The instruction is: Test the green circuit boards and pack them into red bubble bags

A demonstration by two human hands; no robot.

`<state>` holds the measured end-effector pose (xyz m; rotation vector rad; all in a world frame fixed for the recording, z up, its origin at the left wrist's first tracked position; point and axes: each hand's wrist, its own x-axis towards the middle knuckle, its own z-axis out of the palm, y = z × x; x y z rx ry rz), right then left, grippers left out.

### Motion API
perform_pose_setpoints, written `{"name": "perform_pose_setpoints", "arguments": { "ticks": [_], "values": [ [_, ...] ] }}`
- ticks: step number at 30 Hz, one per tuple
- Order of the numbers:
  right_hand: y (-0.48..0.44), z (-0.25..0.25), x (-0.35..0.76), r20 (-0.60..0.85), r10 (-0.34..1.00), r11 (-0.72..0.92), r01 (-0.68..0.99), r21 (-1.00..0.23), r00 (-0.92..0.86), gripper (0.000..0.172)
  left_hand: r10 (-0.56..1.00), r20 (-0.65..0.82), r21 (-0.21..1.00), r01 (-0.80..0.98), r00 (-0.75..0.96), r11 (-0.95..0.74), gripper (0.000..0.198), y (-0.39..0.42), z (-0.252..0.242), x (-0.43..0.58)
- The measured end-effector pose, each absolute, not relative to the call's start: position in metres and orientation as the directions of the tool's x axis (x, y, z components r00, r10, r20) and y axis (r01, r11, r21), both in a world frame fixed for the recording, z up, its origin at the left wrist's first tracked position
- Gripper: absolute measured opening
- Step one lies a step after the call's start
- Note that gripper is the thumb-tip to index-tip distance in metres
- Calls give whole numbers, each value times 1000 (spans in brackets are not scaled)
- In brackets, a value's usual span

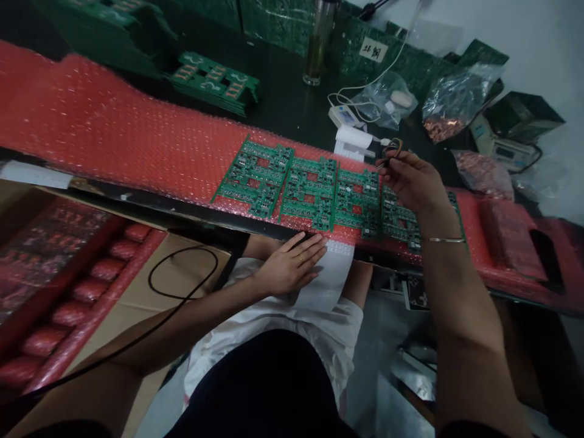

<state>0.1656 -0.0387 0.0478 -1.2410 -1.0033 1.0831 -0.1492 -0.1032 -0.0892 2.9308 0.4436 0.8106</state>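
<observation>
Several green circuit boards (311,191) lie in a row along pink bubble wrap (150,143) at the table's front edge. My right hand (408,179) is closed above the right-hand boards, pinching a small bundle of thin wires (396,146). A white plug shows at the far end of these wires; the end inside my fingers is hidden. Below the middle boards, my left hand (292,264) lies flat with its fingers stretched out, against a white paper sheet (328,277) that hangs over my lap at the table edge.
Stacked boards (214,82) stand at the back left. Behind the row are a glass bottle (314,58), a small white device (343,115) with a cable, and bags of copper-coloured parts (442,125). A carton (150,289) with pink-wrapped boards sits at lower left.
</observation>
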Motion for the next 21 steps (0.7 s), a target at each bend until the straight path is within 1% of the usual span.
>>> {"name": "perform_pose_setpoints", "arguments": {
  "ticks": [3, 5, 7, 9, 11, 13, 15, 18, 21],
  "values": [
    [-38, 45, 155, -14, 984, -12, -14, -1000, 177, 18, 291, 500, 171, 236, 816, -956, 60, -104, -92, -153],
    [-38, 43, 149, -16, 983, -22, 34, -999, 181, 16, 297, 498, 185, 235, 814, -954, 65, -105, -93, -154],
    [-37, 42, 144, -15, 982, -29, 68, -997, 189, 14, 307, 491, 204, 235, 815, -950, 65, -105, -93, -155],
    [-37, 41, 141, -15, 982, -31, 82, -996, 188, 14, 319, 503, 234, 229, 803, -945, 59, -105, -92, -156],
    [-34, 38, 139, -8, 983, -25, 90, -996, 182, 17, 350, 549, 276, 231, 759, -933, 49, -103, -91, -156],
    [-31, 34, 137, 13, 985, -6, 112, -994, 174, 20, 415, 597, 339, 252, 686, -906, 39, -102, -90, -156],
    [-26, 29, 134, 45, 984, 16, 167, -986, 173, 22, 491, 615, 413, 278, 617, -867, 30, -100, -89, -155],
    [-17, 21, 128, 88, 981, 34, 290, -956, 173, 21, 570, 581, 493, 307, 580, -814, 21, -98, -89, -152],
    [-10, 17, 121, 119, 982, 60, 357, -932, 146, 20, 597, 532, 512, 333, 601, -792, 22, -97, -89, -149]
  ]
}}
